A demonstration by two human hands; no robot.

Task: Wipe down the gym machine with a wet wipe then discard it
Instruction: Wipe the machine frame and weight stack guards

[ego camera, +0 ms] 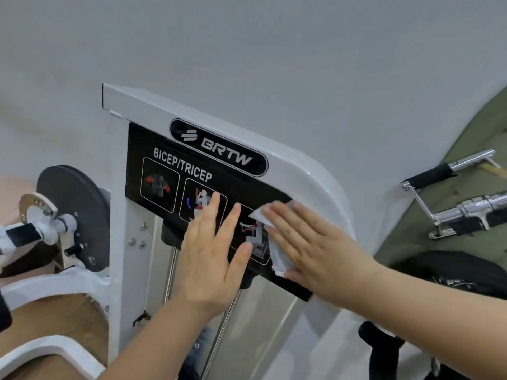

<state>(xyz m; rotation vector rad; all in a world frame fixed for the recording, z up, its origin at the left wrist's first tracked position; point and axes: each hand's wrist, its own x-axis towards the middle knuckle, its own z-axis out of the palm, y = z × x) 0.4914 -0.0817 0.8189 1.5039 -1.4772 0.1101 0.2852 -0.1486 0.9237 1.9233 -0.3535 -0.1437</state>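
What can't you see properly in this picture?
1. Wipe: head view, mostly under the flat right hand; only its edges show.
2. Label pictures: the left hand covers part of the middle one. The wipe and right hand cover part of the last one.
3. Machine: its lower part is cut off by the bottom edge.

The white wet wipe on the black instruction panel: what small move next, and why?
Probably slide the right hand with the white wet wipe leftward along the black instruction panel, lifting the left hand aside. The wipe lies pressed flat at the panel's right end, and the left hand rests flat on its middle pictures.
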